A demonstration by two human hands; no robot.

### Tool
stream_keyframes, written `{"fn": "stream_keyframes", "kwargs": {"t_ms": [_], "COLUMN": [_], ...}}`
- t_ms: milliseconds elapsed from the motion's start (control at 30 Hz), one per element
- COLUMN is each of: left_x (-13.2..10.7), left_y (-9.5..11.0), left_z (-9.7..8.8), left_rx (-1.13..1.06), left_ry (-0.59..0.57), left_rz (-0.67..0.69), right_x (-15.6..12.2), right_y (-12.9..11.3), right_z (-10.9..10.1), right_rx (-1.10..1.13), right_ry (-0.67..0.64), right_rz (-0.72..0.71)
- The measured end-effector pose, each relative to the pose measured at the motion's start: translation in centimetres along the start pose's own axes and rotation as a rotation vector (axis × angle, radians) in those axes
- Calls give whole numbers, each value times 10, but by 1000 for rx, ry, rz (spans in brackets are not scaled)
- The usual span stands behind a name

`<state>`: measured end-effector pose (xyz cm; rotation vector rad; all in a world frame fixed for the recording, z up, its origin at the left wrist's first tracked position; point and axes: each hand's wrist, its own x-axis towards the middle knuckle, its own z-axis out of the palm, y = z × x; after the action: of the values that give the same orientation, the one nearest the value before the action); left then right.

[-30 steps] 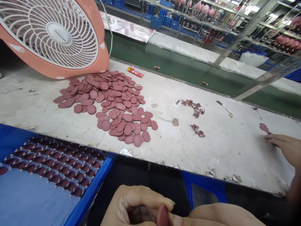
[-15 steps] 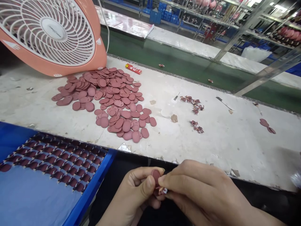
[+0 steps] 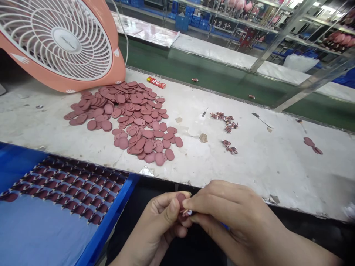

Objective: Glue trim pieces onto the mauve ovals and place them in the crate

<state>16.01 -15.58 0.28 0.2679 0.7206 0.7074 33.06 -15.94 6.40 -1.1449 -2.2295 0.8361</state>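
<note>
My left hand pinches a small dark-red oval piece between thumb and fingers, just below the table's front edge. My right hand meets it from the right, fingertips pressed on a tiny red-and-white bit against the oval. Both hands are closed. A big pile of the same dark-red ovals lies on the white table ahead of me.
A pink fan stands at the table's back left. A blue tray at lower left holds rows of ovals on blue cloth. Small red bits, a red packet, a thin tool and two ovals lie on the table. A green belt runs behind.
A second ago my right hand reached out at the table's right by the two ovals. It came back to my left hand, and both now rise slightly, pinching the oval together.
</note>
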Motion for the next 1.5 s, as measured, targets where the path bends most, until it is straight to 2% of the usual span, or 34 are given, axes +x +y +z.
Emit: {"fn": "stream_keyframes", "kwargs": {"t_ms": [500,700,800,867,967,1033,1200,1367,1500], "left_x": [-7,-7,-6,-5,-4,-5,-4,-2,0], "left_y": [3,5,5,4,2,1,1,0,1], "left_z": [1,0,-3,-7,-14,-18,-22,-24,-21], "left_rx": [-2,-37,-104,-175,-271,-319,-359,-317,-255], "left_ry": [42,18,-36,-48,26,55,24,-14,-40], "left_rz": [15,15,-17,-58,-147,-192,-205,-156,-108], "right_x": [5,3,2,1,-1,-2,1,7,11], "right_y": [-5,-5,-5,-4,0,3,7,6,5], "right_z": [2,1,-1,-3,-7,-8,-1,5,9], "right_rx": [-21,-5,24,39,28,36,128,211,256], "right_ry": [29,29,22,69,166,182,156,78,61], "right_rz": [-36,-47,-12,4,23,56,98,159,142]}}
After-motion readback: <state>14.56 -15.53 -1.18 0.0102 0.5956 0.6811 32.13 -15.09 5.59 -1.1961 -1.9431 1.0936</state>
